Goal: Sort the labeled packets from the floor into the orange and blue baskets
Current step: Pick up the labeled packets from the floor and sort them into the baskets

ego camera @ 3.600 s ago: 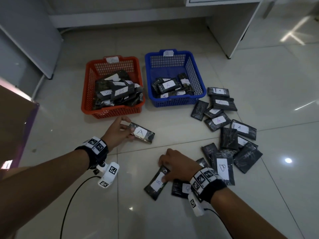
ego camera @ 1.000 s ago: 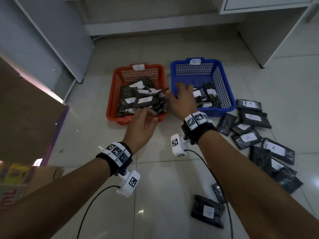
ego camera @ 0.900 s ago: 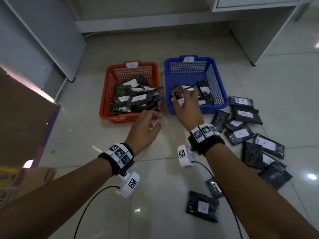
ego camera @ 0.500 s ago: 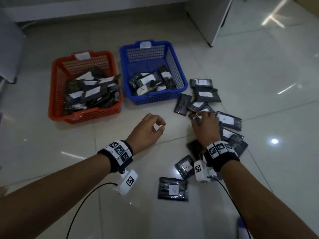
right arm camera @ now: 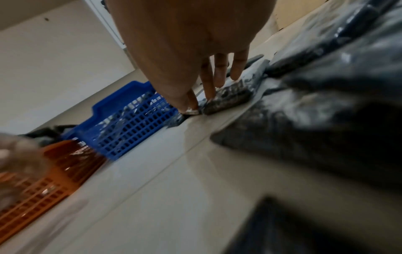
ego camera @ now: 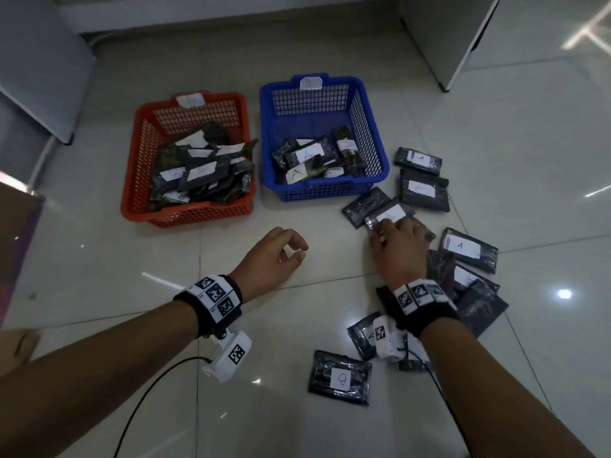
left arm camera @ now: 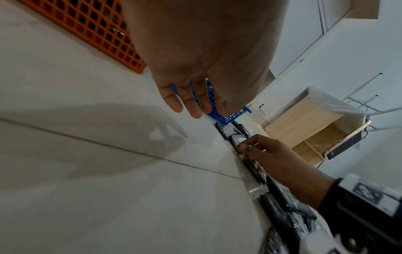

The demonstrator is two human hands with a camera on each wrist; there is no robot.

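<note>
Black packets [ego camera: 424,189] with white labels are seen; an orange basket [ego camera: 139,166], a blue basket [ego camera: 367,127], and black-and-white checked wristbands [ego camera: 215,300].

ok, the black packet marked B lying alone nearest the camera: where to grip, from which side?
Take the black plastic packet marked B across its short width, pinching both long edges from above. It lies flat, label up, with bare floor along its near and left sides, so either hand could come in from there without disturbing the neighbouring packets.
</note>
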